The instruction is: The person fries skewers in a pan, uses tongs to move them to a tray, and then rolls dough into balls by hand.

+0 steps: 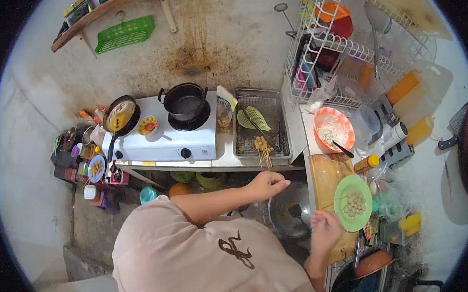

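My left hand (266, 185), its fingers curled together, is just below the stick ends of several skewers (264, 148) with small balls. These lie at the front of a wire-racked metal tray (289, 122). Whether that hand holds anything is too small to tell. My right hand (326, 229) is at the lower left edge of a green plate (351, 224) with several pale balls (354, 204). Its fingers are bent and closed, and what is between them cannot be made out. A wooden board (324, 176) is under the plate.
A white stove (163, 143) bears a black pot (184, 102), a small pan (121, 117) and a small bowl (147, 125). An orange bowl of flour (334, 129) with a spoon sits behind the board. A wire rack (348, 46) and bottles are at the right.
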The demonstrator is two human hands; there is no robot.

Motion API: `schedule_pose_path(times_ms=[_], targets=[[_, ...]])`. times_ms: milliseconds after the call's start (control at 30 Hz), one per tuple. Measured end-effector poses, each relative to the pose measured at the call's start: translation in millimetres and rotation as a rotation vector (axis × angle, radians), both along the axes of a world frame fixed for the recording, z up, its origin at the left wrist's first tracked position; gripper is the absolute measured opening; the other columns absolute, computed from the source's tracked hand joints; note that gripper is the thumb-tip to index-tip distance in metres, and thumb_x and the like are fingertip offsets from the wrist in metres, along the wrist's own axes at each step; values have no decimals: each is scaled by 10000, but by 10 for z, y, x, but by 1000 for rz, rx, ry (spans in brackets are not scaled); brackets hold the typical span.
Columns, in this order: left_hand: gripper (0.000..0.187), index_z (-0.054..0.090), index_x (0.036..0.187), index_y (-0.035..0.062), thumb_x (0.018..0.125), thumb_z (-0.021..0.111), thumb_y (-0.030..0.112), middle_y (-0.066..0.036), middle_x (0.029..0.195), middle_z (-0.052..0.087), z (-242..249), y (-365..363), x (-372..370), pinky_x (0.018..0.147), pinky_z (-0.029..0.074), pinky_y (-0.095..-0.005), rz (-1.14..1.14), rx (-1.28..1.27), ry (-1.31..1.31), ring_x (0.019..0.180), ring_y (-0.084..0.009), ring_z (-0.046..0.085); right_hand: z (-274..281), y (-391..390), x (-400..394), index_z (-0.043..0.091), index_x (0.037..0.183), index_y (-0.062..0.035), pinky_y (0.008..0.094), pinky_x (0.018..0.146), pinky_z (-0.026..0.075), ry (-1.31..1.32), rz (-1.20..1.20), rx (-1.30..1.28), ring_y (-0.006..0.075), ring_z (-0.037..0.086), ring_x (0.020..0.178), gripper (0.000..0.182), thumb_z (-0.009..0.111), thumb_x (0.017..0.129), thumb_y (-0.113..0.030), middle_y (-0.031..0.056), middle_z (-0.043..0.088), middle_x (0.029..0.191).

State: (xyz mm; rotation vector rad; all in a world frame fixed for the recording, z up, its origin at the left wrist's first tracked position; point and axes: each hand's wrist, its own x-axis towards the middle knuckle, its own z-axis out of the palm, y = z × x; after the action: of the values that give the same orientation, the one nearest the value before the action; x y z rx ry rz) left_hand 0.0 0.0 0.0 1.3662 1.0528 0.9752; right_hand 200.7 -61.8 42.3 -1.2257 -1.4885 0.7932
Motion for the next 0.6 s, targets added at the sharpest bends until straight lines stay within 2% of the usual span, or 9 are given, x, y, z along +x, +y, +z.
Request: schedule_pose_path(times_ms=[100, 167, 200, 300, 333, 433, 467, 567, 600], targets=[[426, 298, 523, 55, 852, 496, 241, 55, 508, 252, 13, -300, -53, 422, 208, -252, -76, -135, 34, 500, -38, 228, -280, -94, -194, 573, 725, 25, 220, 483, 413, 153, -60, -116, 119, 511, 527, 93, 482, 747, 34, 91, 554, 666], [430, 308, 512, 53, 852, 495, 240, 56, 495, 274, 24, -358, -72, 423, 219, -247, -80, -66, 28, 497, -35, 240, -382, -16, -228, 561, 702, 27, 211, 464, 387, 131, -52, -119, 96, 489, 498, 84, 494, 752, 23, 61, 542, 605], [383, 402, 536, 44, 853, 493, 238, 48, 513, 376, -24, -365, -109, 445, 293, -225, -102, -106, 27, 495, -36, 318, -464, 35, -231, 558, 690, 22, 202, 445, 357, 106, -85, -127, 68, 459, 480, 93, 530, 767, -25, 29, 516, 552], [304, 504, 626, 36, 854, 493, 236, 27, 580, 477, -7, -473, -332, 510, 373, -212, -14, -196, -151, 534, -50, 410, -544, 145, -452, 560, 660, 13, 208, 431, 349, 142, -62, -171, 57, 442, 472, 137, 570, 766, -74, 20, 499, 531], [219, 538, 763, 33, 856, 488, 225, 11, 683, 511, -57, -470, -488, 588, 405, -213, -44, -135, -129, 614, -59, 457, -617, 195, -510, 556, 621, 7, 206, 430, 343, 64, -60, -186, 53, 427, 459, 167, 589, 756, -84, 10, 482, 515], [170, 521, 831, 32, 858, 486, 196, 7, 747, 501, -102, -483, -867, 619, 397, -211, 65, -89, -254, 658, -54, 455, -585, 340, -890, 581, 637, 13, 204, 441, 360, -123, 76, -145, 59, 446, 460, 132, 585, 749, -59, 14, 508, 518], [135, 502, 885, 31, 855, 489, 162, 7, 803, 488, -81, -475, -1018, 647, 392, -212, 88, -63, -274, 691, -62, 457, -541, 367, -1123, 613, 689, 15, 201, 454, 378, 25, 111, -215, 74, 483, 477, 74, 577, 737, -28, 36, 549, 556], [119, 509, 879, 47, 844, 504, 160, 22, 786, 497, -149, -434, -1542, 615, 395, -199, 175, 28, -297, 671, -57, 463, -596, 565, -1736, 611, 808, 29, 224, 511, 444, 53, 256, -284, 108, 545, 536, 135, 496, 743, 59, 88, 595, 665], [129, 505, 896, 42, 840, 511, 159, 25, 784, 489, -150, -438, -1745, 632, 398, -200, 200, 3, -323, 692, -56, 462, -703, 698, -1938, 600, 866, 41, 232, 524, 464, 14, 347, -176, 121, 570, 571, 171, 468, 762, 71, 103, 607, 710]])
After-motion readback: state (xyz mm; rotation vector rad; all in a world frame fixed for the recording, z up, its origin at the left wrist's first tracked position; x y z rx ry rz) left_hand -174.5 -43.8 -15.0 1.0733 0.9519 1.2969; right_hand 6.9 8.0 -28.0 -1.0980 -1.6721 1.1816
